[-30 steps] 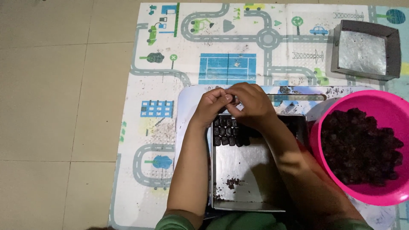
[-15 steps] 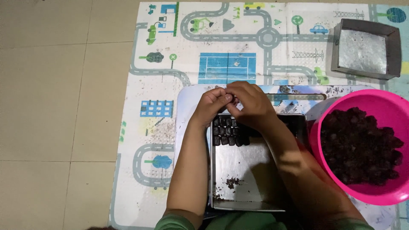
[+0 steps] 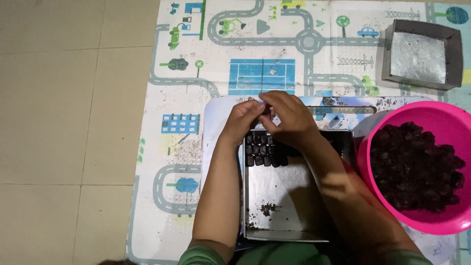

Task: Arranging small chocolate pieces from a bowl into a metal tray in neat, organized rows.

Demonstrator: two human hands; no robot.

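Here, dark lump [image 3: 265, 109] between both fingers [image 3: 259, 104].

One head camera looks straight down, fairly near, over a play mat [image 3: 274, 59]

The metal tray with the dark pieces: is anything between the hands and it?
Nothing visible does. Both the left hand and right hand hover together directly over the metal tray's far end, just above the rows of dark pieces.

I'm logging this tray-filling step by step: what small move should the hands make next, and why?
Probably lower the small dark piece pinched between the left hand and right hand into the metal tray, beside the dark pieces already lined up at its far end, since most of the tray floor is bare.
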